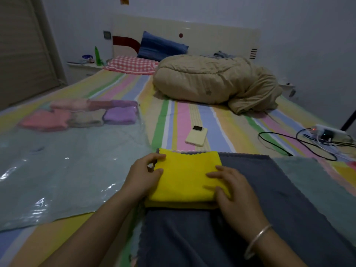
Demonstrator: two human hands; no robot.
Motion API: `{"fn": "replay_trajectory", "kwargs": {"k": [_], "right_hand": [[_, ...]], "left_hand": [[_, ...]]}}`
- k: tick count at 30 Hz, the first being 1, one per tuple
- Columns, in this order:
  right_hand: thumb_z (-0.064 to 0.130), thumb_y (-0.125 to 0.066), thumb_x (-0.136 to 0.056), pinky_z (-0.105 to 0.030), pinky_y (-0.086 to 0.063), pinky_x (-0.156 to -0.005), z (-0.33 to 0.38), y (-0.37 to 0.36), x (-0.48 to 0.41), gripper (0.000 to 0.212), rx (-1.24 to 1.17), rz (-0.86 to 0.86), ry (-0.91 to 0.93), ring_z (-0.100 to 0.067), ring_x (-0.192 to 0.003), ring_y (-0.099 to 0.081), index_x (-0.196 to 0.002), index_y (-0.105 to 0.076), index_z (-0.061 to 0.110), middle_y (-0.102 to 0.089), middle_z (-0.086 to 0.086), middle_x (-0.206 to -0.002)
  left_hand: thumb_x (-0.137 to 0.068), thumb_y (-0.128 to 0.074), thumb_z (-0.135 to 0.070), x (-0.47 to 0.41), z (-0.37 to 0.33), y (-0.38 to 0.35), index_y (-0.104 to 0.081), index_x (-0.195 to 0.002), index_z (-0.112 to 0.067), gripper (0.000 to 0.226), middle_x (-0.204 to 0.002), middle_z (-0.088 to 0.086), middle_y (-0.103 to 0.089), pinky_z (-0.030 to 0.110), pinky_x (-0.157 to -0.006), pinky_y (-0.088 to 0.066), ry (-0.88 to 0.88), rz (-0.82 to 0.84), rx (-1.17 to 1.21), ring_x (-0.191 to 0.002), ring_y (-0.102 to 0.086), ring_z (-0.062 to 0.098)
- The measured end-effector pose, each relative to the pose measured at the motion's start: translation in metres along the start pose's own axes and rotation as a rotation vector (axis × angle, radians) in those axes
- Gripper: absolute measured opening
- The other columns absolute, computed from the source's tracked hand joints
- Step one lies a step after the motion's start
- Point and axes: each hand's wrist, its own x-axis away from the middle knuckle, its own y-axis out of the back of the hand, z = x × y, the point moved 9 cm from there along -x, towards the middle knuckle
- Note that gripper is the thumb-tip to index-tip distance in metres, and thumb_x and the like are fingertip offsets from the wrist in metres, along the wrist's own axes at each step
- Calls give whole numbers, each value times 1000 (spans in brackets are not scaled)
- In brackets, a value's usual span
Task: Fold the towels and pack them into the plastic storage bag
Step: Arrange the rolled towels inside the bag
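On a striped bed point(227, 130), a clear plastic storage bag point(57, 180) is lying at left, holding folded towels point(81, 116) at its far end. The left hand point(144, 176) is pinching the left edge of a folded yellow towel point(185, 176), which is sitting on a spread grey towel point(250, 189). The right hand point(237, 195) is pressing relaxed fingers on the yellow towel's right side.

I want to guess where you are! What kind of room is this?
Most likely a bedroom: the yellow towel lies on a striped bed sheet, a blue pillow leans on the headboard, and a tan quilt lies bundled nearby.
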Motion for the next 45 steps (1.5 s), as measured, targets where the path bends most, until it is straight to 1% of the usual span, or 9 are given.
{"fn": "replay_trajectory", "kwargs": {"k": [7, 12, 16, 20, 25, 34, 40, 43, 45], "right_hand": [[36, -63, -88, -39, -46, -89, -57, -17, 0, 59, -152, 135, -536, -19, -101, -51, -139, -37, 22, -52, -4, -122], [36, -69, -84, -40, -52, -83, -58, -28, 4, 64, -288, 151, -663, -23, -102, -58, -137, -37, 21, -53, -3, -121], [25, -75, -79, -29, -53, -70, -53, -33, 8, 68, -348, 171, -663, -20, -92, -60, -134, -36, 24, -54, 3, -117], [-1, -67, -80, -20, -51, -57, -41, -36, 18, 78, -355, 297, -514, -12, -73, -59, -137, -24, 31, -55, 9, -109], [20, -69, -76, -37, -51, -80, -26, -18, 16, 63, 13, -8, -332, -25, -99, -63, -131, -40, 34, -65, 1, -116], [14, -51, -83, -35, -46, -80, -34, -13, 19, 68, 564, 146, -294, -20, -116, -48, -142, -27, 38, -50, 4, -130], [35, -72, -78, -36, -43, -97, -63, -21, 30, 77, -203, 82, -528, -18, -114, -51, -143, -30, 30, -52, 0, -129], [63, -70, -68, -40, -52, -87, -69, -27, 29, 73, -116, 63, -681, -22, -100, -63, -123, -54, 17, -65, 0, -110], [56, -75, -68, -39, -54, -76, -65, -35, 23, 50, -132, 82, -717, -25, -84, -66, -92, -65, 13, -70, -7, -92]], "left_hand": [[-83, -69, -16, -1, 25, 3, -62, -113, -31, 34, -117, 10, -62, 35, -81, -50, 52, 38, -54, -87, -62, 25], [-81, -49, -31, 10, -27, 4, -59, -122, -18, 44, -133, 7, -54, 38, -97, -42, -253, -165, -506, -118, -52, 29], [-86, -25, -47, 25, -63, -53, -53, -133, -17, 63, -147, 6, -43, 38, -110, -31, -443, 63, -611, -133, -42, 25], [-70, 15, -57, 32, -36, -95, -14, -152, -25, 93, -161, 1, -4, 40, -119, -2, -372, 295, -877, -148, -2, 17], [-71, 19, -57, 32, -22, -99, -4, -153, -26, 91, -161, -1, 4, 40, -119, 4, -362, 257, -912, -148, 6, 15], [-66, 39, -67, 36, -15, -101, -3, -153, -29, 104, -160, -4, 6, 40, -118, 10, -371, 188, -876, -147, 9, 13], [-82, 16, -64, 36, -12, -103, -14, -153, -25, 86, -160, -1, -2, 41, -116, 9, -382, 167, -867, -148, 1, 16], [-89, -4, -56, 37, -14, -101, -27, -150, -22, 73, -158, 3, -17, 44, -114, 1, -386, 119, -877, -147, -13, 20], [-87, -2, -56, 38, -13, -102, -24, -151, -22, 76, -159, 3, -14, 43, -114, 4, -399, 114, -868, -147, -10, 20]]}}
